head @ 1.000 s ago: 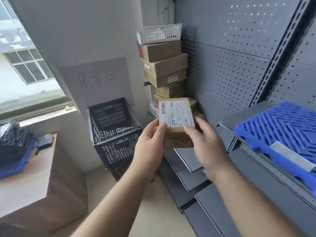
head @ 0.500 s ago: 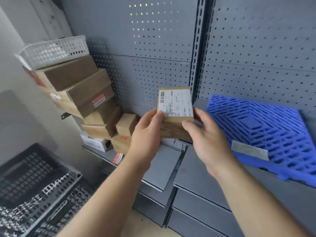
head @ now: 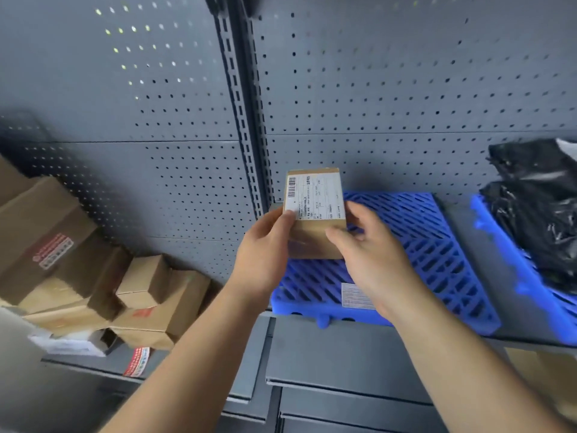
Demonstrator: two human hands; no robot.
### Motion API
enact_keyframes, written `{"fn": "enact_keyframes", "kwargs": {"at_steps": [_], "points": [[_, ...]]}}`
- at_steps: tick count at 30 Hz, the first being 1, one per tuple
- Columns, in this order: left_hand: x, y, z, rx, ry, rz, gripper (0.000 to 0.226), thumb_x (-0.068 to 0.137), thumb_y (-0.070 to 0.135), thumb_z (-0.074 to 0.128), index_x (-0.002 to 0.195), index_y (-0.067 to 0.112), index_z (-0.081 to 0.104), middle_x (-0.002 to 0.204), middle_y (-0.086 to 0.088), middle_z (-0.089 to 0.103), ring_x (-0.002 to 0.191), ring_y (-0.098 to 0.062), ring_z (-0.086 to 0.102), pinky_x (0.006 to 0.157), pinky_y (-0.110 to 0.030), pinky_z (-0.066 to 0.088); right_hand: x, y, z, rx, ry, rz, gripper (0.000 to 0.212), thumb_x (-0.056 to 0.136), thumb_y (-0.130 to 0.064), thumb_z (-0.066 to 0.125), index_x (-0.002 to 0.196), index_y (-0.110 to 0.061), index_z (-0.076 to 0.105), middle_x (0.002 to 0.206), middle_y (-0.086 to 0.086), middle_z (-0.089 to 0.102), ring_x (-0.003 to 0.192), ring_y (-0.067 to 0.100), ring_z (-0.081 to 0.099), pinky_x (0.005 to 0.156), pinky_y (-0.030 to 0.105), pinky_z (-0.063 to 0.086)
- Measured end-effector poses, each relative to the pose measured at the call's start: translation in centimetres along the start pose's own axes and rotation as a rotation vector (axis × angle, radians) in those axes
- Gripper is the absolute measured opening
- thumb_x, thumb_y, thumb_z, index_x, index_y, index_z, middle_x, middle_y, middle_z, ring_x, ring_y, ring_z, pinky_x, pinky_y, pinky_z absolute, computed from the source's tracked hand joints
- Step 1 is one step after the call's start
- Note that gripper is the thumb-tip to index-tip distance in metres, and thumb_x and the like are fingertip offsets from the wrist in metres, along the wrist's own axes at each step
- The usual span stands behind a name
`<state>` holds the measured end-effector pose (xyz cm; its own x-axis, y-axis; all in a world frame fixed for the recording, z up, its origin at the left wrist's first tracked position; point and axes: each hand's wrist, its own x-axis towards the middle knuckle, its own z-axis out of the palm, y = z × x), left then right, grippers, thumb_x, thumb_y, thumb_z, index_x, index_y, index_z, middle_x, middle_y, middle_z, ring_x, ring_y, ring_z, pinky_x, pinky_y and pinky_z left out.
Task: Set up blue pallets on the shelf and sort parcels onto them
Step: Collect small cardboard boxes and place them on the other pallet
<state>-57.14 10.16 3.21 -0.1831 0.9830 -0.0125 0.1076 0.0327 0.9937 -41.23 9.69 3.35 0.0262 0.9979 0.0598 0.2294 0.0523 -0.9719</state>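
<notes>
Parcel depot or stockroom. Slotted steel upright (head: 239, 120) with grey perforated back panels (head: 406, 89) on both sides and grey metal shelves (head: 343, 348) below. Left of the upright: stacked brown cartons (head: 56, 245) with red stickers. Just right: labelled carton (head: 315, 198) bearing a barcoded shipping slip, and a blue pallet (head: 437, 245). Farther right: black poly bags (head: 537, 214) on a second pallet (head: 527, 285).

Labelled parcel (head: 316, 201) near blue pallet (head: 437, 245)

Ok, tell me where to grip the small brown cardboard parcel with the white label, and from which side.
By its lower left and right edges, from below, as the left hand and right hand do: the small brown cardboard parcel stands upright, so this leaves its label readable.
</notes>
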Motion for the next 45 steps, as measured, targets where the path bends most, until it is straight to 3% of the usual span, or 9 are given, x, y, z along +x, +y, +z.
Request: {"fn": "enact_keyframes", "kwargs": {"at_steps": [6, 12, 18, 27, 31, 34, 37, 40, 45], "points": [[3.2, -0.3, 1.0, 0.040, -0.117, -0.017, 0.031, 0.089, 0.049, 0.054, 0.105, 0.039, 0.078, 0.105, 0.012, 0.079, 0.105, -0.013, 0.073, 0.103, -0.047, 0.053, 1.9, 0.4, -0.3, -0.035, 0.044, 0.047, 0.031, 0.094, -0.030, 0.062, 0.099, -0.060, 0.057, 0.106, -0.030, 0.071, 0.095, -0.010, 0.066, 0.083, 0.023, 0.052], [4.7, -0.5, 1.0, 0.054, -0.168, 0.003, 0.023, 0.088, 0.048, 0.053, 0.091, 0.056, 0.075, 0.098, 0.019, 0.079, 0.091, 0.001, 0.073, 0.085, -0.030, 0.052, 2.6, 0.1, 0.0, -0.079, 0.102, 0.084, 0.038, 0.093, -0.029, 0.062, 0.093, -0.067, 0.058, 0.109, -0.021, 0.072, 0.100, 0.002, 0.069, 0.095, 0.039, 0.056], [5.4, -0.7, 0.4, 0.052, -0.167, -0.040, 0.023, 0.095, 0.044, 0.057, 0.092, 0.040, 0.079, 0.093, 0.018, 0.079, 0.087, -0.001, 0.073, 0.086, -0.031, 0.055, 2.2, 0.0, 0.1, -0.192, 0.091, 0.067, 0.028, 0.093, -0.038, 0.059, 0.121, -0.040, 0.060, 0.114, -0.017, 0.071, 0.100, 0.002, 0.068, 0.095, 0.040, 0.055], [5.0, -0.4, 0.0, 0.089, -0.232, -0.061, 0.042, 0.083, 0.058, 0.057, 0.114, 0.034, 0.073, 0.103, 0.017, 0.078, 0.100, -0.007, 0.072, 0.100, -0.041, 0.055, 1.3, -0.5, 0.0, -0.212, 0.128, 0.117, 0.021, 0.093, -0.034, 0.060, 0.100, -0.054, 0.060, 0.108, -0.029, 0.070, 0.099, -0.004, 0.066, 0.093, 0.034, 0.053], [5.0, -0.1, -0.7, 0.111, -0.208, -0.015, 0.067, 0.078, 0.063, 0.058, 0.138, 0.032, 0.060, 0.122, 0.017, 0.070, 0.107, -0.002, 0.067, 0.097, -0.028, 0.049, 0.7, -1.2, 0.3, -0.251, 0.168, 0.138, 0.047, 0.095, -0.035, 0.061, 0.090, -0.080, 0.049, 0.092, -0.045, 0.062, 0.088, -0.016, 0.059, 0.076, 0.024, 0.045], [5.3, -0.2, -1.6, 0.142, -0.206, 0.067, 0.051, 0.092, 0.053, 0.061, 0.140, 0.037, 0.056, 0.116, 0.028, 0.065, 0.099, 0.020, 0.060, 0.080, -0.009, 0.043, 0.3, -1.0, 0.2, -0.250, 0.231, 0.130, 0.045, 0.095, -0.046, 0.059, 0.138, -0.053, 0.047, 0.113, -0.036, 0.055, 0.101, -0.009, 0.056, 0.081, 0.024, 0.040], [5.4, 0.3, -2.1, 0.187, -0.193, 0.124, 0.043, 0.096, 0.048, 0.060, 0.138, 0.041, 0.054, 0.102, 0.037, 0.058, 0.082, 0.035, 0.051, 0.062, 0.002, 0.040, -0.3, -1.1, -0.1, -0.286, 0.275, 0.165, 0.060, 0.094, -0.054, 0.057, 0.150, -0.041, 0.038, 0.143, -0.019, 0.048, 0.115, 0.004, 0.052, 0.087, 0.028, 0.036], [5.2, 1.4, -2.2, 0.216, -0.197, 0.189, 0.045, 0.097, 0.050, 0.059, 0.140, 0.041, 0.053, 0.107, 0.035, 0.058, 0.092, 0.031, 0.054, 0.076, -0.007, 0.041, -1.2, -1.3, -0.2, -0.327, 0.314, 0.165, 0.060, 0.094, -0.055, 0.056, 0.149, -0.043, 0.037, 0.145, -0.019, 0.046, 0.117, 0.004, 0.051, 0.089, 0.030, 0.037], [3.4, 2.5, -1.3, 0.314, -0.215, 0.355, 0.050, 0.098, 0.050, 0.058, 0.145, 0.036, 0.050, 0.143, 0.013, 0.053, 0.128, -0.008, 0.054, 0.109, -0.040, 0.046, -3.3, -1.5, -1.2, -0.411, 0.408, 0.182, 0.061, 0.094, -0.055, 0.055, 0.150, -0.041, 0.036, 0.153, -0.015, 0.042, 0.132, 0.011, 0.049, 0.107, 0.043, 0.044]]}}
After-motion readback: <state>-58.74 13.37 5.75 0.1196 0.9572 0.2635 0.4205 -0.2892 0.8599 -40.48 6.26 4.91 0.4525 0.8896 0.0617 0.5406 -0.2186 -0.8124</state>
